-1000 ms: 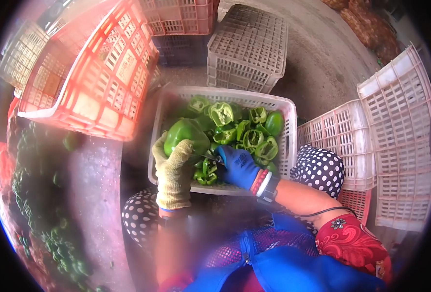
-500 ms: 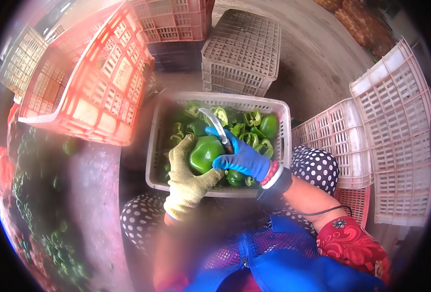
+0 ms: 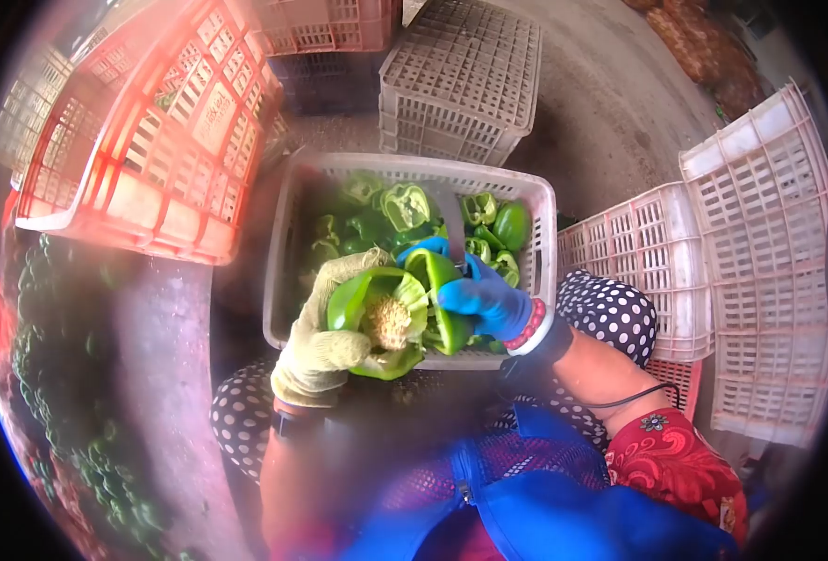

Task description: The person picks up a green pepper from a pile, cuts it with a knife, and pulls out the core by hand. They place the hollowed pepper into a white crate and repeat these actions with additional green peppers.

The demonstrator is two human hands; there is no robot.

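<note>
My left hand, in a pale knitted glove, grips a green pepper that is split open, with its seed core showing. My right hand, in a blue glove, holds a knife with its blade pointing up and away, and also holds the cut-off pepper piece beside the core. Both hands are over the near part of a grey crate, which contains cut peppers and a whole-looking pepper.
A red crate stands at the left, and an upturned grey crate lies beyond the pepper crate. White crates stand at the right. Many green peppers are heaped at far left.
The pepper was whole-looking before; now it is split open, its pieces spread between my hands. My left hand has moved left, and the knife blade has turned more upright.
</note>
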